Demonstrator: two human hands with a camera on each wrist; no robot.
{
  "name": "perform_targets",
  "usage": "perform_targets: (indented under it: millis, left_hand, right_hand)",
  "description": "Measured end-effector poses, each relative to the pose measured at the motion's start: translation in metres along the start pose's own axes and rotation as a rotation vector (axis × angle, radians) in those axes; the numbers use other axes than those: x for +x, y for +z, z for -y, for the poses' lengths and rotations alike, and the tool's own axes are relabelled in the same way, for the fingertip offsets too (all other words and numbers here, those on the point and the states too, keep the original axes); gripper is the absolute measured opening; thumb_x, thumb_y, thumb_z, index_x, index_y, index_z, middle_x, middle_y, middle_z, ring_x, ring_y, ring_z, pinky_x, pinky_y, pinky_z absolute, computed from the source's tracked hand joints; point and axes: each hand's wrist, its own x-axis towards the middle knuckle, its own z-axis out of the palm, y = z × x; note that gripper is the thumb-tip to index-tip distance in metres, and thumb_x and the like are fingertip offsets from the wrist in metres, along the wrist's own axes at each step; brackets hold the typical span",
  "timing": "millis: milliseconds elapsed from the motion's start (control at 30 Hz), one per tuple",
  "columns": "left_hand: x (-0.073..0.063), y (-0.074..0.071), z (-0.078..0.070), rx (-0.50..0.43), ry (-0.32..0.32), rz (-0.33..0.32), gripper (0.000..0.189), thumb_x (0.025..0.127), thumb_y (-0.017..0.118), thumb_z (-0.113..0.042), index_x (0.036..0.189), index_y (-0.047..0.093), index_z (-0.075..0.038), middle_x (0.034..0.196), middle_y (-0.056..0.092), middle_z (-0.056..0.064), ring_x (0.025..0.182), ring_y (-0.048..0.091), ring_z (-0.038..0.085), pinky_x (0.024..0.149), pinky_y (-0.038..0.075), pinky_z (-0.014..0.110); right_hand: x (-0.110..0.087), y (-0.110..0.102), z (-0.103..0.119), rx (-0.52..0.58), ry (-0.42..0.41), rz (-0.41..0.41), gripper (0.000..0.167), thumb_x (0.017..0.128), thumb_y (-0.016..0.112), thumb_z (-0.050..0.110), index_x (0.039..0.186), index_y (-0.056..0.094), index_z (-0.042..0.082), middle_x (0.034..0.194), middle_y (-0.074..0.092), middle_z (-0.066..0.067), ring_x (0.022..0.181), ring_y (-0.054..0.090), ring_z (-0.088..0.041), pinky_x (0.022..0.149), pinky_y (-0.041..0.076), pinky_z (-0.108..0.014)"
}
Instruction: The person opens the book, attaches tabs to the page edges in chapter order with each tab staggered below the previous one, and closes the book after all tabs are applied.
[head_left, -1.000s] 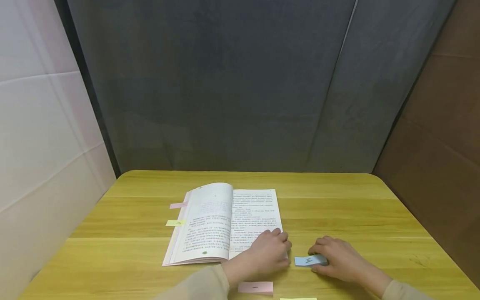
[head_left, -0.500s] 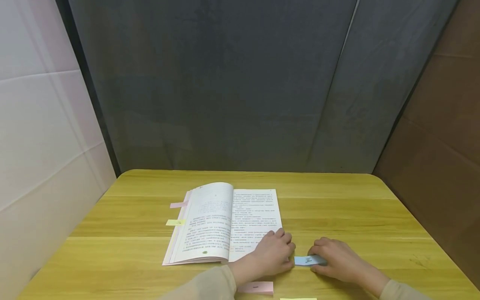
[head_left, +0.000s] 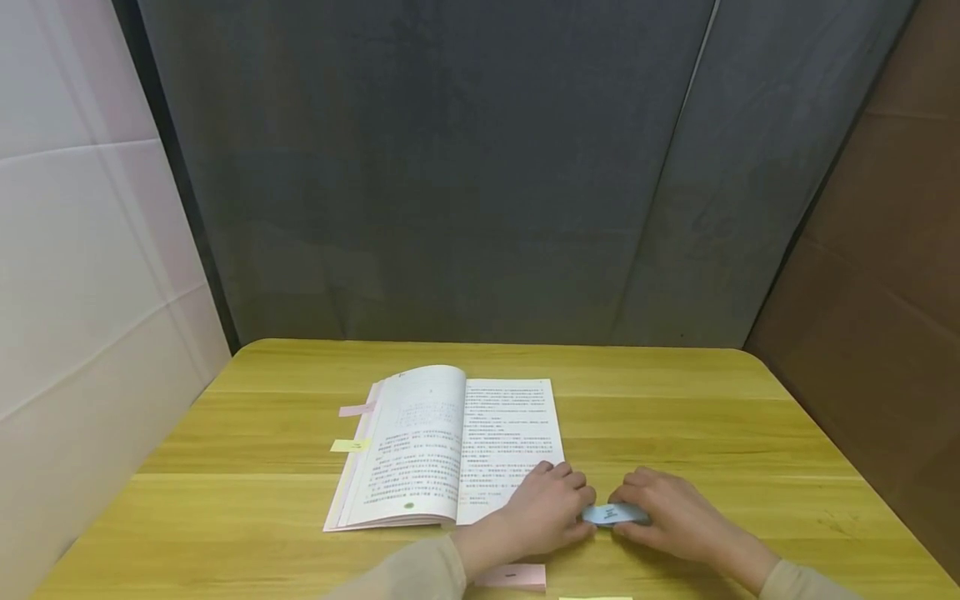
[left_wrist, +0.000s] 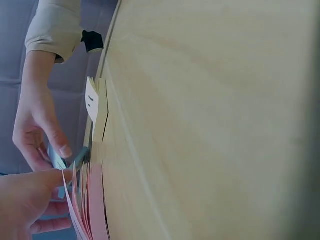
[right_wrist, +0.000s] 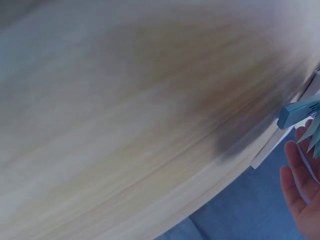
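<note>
A pad of blue sticky notes (head_left: 611, 514) lies between my two hands, just right of an open book (head_left: 510, 417). At the pad's left end, my left hand (head_left: 551, 508) pinches it between thumb and fingers. My right hand (head_left: 671, 510) grips the opposite end, fingers curled round it. Seen from the right wrist, the blue pad (right_wrist: 296, 113) has several thin sheets fanned apart below it. In the left wrist view, my left hand (left_wrist: 27, 200) and my right hand (left_wrist: 37, 115) meet at the blue notes, partly behind a pink pad (left_wrist: 98, 200).
A pink sticky-note pad (head_left: 517, 577) lies below my left wrist, and a yellow pad (head_left: 596, 597) shows at the bottom edge. Pink (head_left: 356, 410) and yellow (head_left: 349, 446) tabs stick out from the book's left side. The wooden table (head_left: 720, 400) has walls behind and beside it.
My left hand has moved right, from the book's edge to the blue pad's left end. The blue pad has shifted slightly left and now bends upward. My right hand keeps its grip.
</note>
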Motion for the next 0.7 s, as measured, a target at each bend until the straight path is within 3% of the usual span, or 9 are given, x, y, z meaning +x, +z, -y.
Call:
perform_targets:
  millis: [200,400,700]
  left_hand:
    - [-0.005,-0.005,0.004,-0.022,-0.009,-0.088,0.02,0.078,0.059,-0.041,0.08,0.061,-0.022,0.074,0.052,-0.013,0.067,0.042,0.004,0.059,0.031,0.017]
    - [-0.013,-0.011,0.011,-0.054,-0.036,-0.183,0.021,0.076,0.061,-0.04,0.085,0.065,-0.021,0.077,0.054,-0.013,0.067,0.042,0.003,0.061,0.032,0.017]
    - [-0.028,-0.022,0.019,-0.069,-0.077,-0.242,0.021,0.077,0.063,-0.041,0.085,0.066,-0.022,0.078,0.054,-0.013,0.07,0.044,0.004,0.069,0.037,0.021]
  right_hand:
    - [0.005,-0.004,0.003,-0.023,-0.032,-0.053,0.016,0.074,0.068,0.032,0.084,0.063,0.02,0.079,0.048,0.018,0.065,0.04,0.003,0.051,0.036,-0.017]
    - [0.012,-0.015,0.008,-0.042,-0.074,-0.131,0.02,0.07,0.071,0.032,0.083,0.064,0.018,0.082,0.052,0.015,0.069,0.046,-0.001,0.054,0.042,-0.02]
    - [0.027,-0.027,0.021,-0.04,-0.145,-0.206,0.018,0.075,0.067,0.034,0.084,0.064,0.019,0.087,0.055,0.013,0.077,0.052,-0.005,0.061,0.046,-0.024]
